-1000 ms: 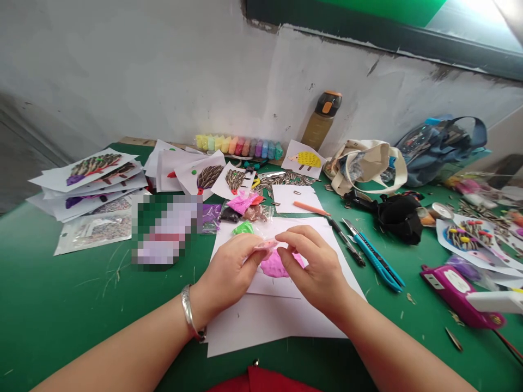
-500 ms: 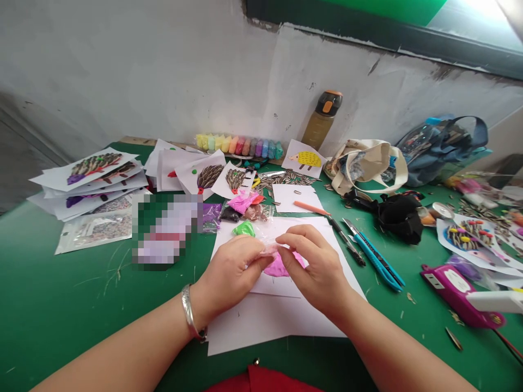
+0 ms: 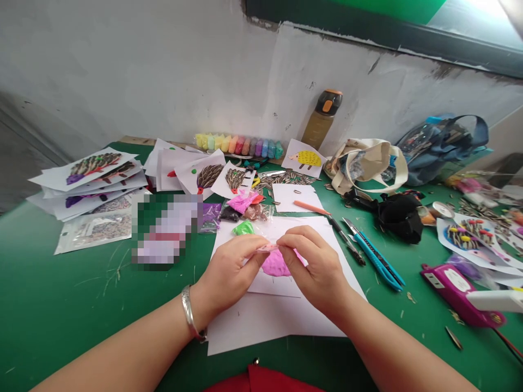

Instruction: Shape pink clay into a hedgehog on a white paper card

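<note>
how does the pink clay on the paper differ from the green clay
The pink clay is a broad patch; the green clay is a smaller lump. The right hand partly hides the pink clay; the green clay lies just beyond the left hand. Both are brightly coloured.

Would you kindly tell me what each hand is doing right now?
Left hand: closed, holding a small pinkish item.
Right hand: closed, pinching that item's edge.

A bottle (image 3: 321,122) is set near the wall (image 3: 163,71); a cream bag (image 3: 371,154) is placed between it and a blue bag (image 3: 427,169).
</note>
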Motion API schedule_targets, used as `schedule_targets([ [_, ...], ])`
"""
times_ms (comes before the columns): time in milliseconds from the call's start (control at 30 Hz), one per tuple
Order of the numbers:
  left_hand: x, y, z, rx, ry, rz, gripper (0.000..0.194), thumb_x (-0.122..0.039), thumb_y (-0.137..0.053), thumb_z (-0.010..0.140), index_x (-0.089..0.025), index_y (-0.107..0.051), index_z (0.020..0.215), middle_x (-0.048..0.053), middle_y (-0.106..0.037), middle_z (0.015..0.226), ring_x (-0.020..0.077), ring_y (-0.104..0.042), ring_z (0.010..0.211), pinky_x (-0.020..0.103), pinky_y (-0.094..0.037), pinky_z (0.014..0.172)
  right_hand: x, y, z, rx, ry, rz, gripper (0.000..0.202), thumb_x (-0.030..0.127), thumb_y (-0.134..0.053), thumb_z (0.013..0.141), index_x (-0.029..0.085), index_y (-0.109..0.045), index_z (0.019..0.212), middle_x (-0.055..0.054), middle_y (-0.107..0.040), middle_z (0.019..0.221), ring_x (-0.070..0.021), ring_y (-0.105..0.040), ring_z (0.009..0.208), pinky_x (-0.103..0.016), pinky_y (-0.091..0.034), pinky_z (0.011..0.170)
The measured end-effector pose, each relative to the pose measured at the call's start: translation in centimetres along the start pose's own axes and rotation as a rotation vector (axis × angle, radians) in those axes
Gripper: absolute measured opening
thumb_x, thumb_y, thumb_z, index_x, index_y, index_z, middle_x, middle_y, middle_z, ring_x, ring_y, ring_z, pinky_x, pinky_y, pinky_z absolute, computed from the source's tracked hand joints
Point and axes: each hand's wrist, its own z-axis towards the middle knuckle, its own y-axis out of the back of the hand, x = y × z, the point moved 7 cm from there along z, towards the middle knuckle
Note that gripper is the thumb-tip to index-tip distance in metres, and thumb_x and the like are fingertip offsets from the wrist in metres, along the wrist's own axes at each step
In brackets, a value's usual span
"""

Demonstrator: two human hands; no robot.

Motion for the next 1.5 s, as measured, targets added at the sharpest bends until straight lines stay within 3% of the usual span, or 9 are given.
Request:
schedule_targets([
  [333, 1.5, 1.3, 0.1, -0.061, 0.197, -0.182, 0.017, -0.026, -0.057, 0.096, -0.02, -0.073, 0.1, -0.001, -0.068, 0.072, 0.0122, -0.065, 0.064, 0.025, -0.055, 0.064, -1.5, 1.4, 0.5, -0.015, -0.163, 0.059, 0.014, 0.012, -0.057, 0.094, 0.022, -0.067, 0.098, -0.003, -0.069, 0.092, -0.0165, -0.064, 0.088, -0.03, -0.052, 0.076],
  [600, 2.9, 1.1, 0.1, -0.113, 0.361, -0.241, 0.019, -0.03, -0.058, 0.094, -0.02, -0.074, 0.098, 0.001, -0.071, 0.078, 0.0137, -0.067, 0.07, 0.025, -0.058, 0.067, -2.4, 3.1, 0.6, -0.063, -0.228, 0.026, 0.013, 0.016, -0.057, 0.094, 0.022, -0.068, 0.093, -0.003, -0.07, 0.09, -0.0203, -0.066, 0.091, -0.033, -0.051, 0.076],
  [867, 2.1, -0.3, 0.1, 0.06, 0.365, -0.272, 0.021, -0.034, -0.059, 0.094, -0.02, -0.075, 0.096, 0.001, -0.07, 0.077, 0.0133, -0.064, 0.066, 0.025, -0.056, 0.064, -1.8, 0.9, 0.4, 0.059, -0.223, 0.072, 0.013, 0.017, -0.056, 0.094, 0.021, -0.068, 0.096, -0.002, -0.07, 0.092, -0.0167, -0.064, 0.087, -0.031, -0.05, 0.077],
  [1000, 2.2, -0.4, 0.0, 0.064, 0.387, -0.282, 0.022, -0.036, -0.059, 0.092, -0.02, -0.074, 0.095, 0.002, -0.07, 0.078, 0.0153, -0.066, 0.069, 0.026, -0.057, 0.066, -1.8, 0.1, 0.3, 0.14, -0.25, 0.098, 0.014, 0.019, -0.056, 0.095, 0.021, -0.069, 0.096, -0.002, -0.07, 0.088, -0.0161, -0.062, 0.085, -0.03, -0.049, 0.076],
  [1133, 3.6, 0.6, 0.2, -0.029, 0.495, -0.295, 0.029, -0.04, -0.06, 0.091, -0.02, -0.073, 0.107, 0.003, -0.073, 0.085, 0.0192, -0.07, 0.079, 0.031, -0.059, 0.074, -3.6, 1.5, 0.5, 0.072, -0.301, 0.052, 0.012, 0.022, -0.058, 0.093, 0.022, -0.07, 0.097, -0.004, -0.073, 0.096, -0.0183, -0.064, 0.086, -0.032, -0.049, 0.076],
  [1233, 5.3, 1.2, 0.4, -0.068, 0.585, -0.327, 0.037, -0.045, -0.06, 0.09, -0.017, -0.069, 0.112, 0.003, -0.073, 0.082, 0.0198, -0.071, 0.074, 0.034, -0.059, 0.075, -6.3, 3.5, 0.5, -0.02, -0.422, 0.014, 0.013, 0.029, -0.059, 0.092, 0.021, -0.07, 0.092, -0.007, -0.074, 0.109, -0.0178, -0.061, 0.076, -0.032, -0.047, 0.066],
  [1300, 6.3, 1.7, 0.5, -0.055, 0.624, -0.21, 0.038, -0.047, -0.057, 0.091, -0.018, -0.069, 0.112, 0.003, -0.074, 0.081, 0.02, -0.07, 0.073, 0.035, -0.058, 0.078, -8.1, 4.6, 0.2, -0.064, -0.529, 0.024, 0.015, 0.033, -0.059, 0.091, 0.021, -0.069, 0.089, -0.008, -0.073, 0.118, -0.0142, -0.053, 0.063, -0.03, -0.044, 0.058],
  [1400, 6.8, 3.1, 0.9, -0.098, 0.585, 0.075, 0.04, -0.045, -0.061, 0.089, -0.023, -0.067, 0.122, 0.006, -0.074, 0.112, 0.0241, -0.07, 0.094, 0.036, -0.056, 0.085, -9.6, 5.0, -0.3, -0.084, -0.587, 0.025, 0.018, 0.035, -0.057, 0.09, 0.02, -0.066, 0.084, -0.009, -0.074, 0.117, -0.0111, -0.041, 0.053, -0.029, -0.039, 0.052],
  [1500, 6.5, 3.6, 1.1, -0.128, 0.527, 0.209, 0.057, -0.047, -0.059, 0.091, -0.022, -0.053, 0.142, 0.007, -0.073, 0.115, 0.0229, -0.07, 0.092, 0.034, -0.056, 0.082, -10.3, 3.9, 0.0, -0.026, -0.556, -0.029, 0.016, 0.031, -0.056, 0.089, 0.021, -0.067, 0.085, -0.008, -0.074, 0.119, -0.0118, -0.046, 0.055, -0.029, -0.041, 0.054],
])
